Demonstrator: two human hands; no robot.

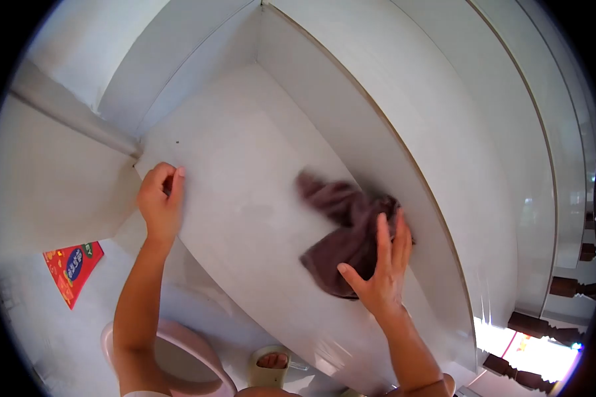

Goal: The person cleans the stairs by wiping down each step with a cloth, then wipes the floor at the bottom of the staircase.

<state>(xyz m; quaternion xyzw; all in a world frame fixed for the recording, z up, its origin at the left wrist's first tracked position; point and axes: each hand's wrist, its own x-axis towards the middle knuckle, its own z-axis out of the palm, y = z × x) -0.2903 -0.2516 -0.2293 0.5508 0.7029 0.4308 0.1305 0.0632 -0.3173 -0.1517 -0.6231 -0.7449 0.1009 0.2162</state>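
The work is judged to be partway through: a dark cloth is spread in loose folds on a pale step, and it has not been put aside. How much of the surface has been covered cannot be told, since the step is seen as pale and fairly even nearly throughout; one small dark speck is left toward the far left, well apart from the cloth. The cloth is placed on the right part of the step, close against the upright riser, and its edges are softened by blur. By the right hand its right side is met — the fingers are spread over that end and the thumb is extended along its near edge, while the bulk of the cloth is left uncovered, to the left of the palm. No closed grip is seen there; how firmly the cloth is pressed cannot be told. The left hand is curled into a loose fist at the step's left edge — well apart from the cloth — and nothing can be clearly made out inside it. Below, a pink basin is partly hidden by the left forearm.
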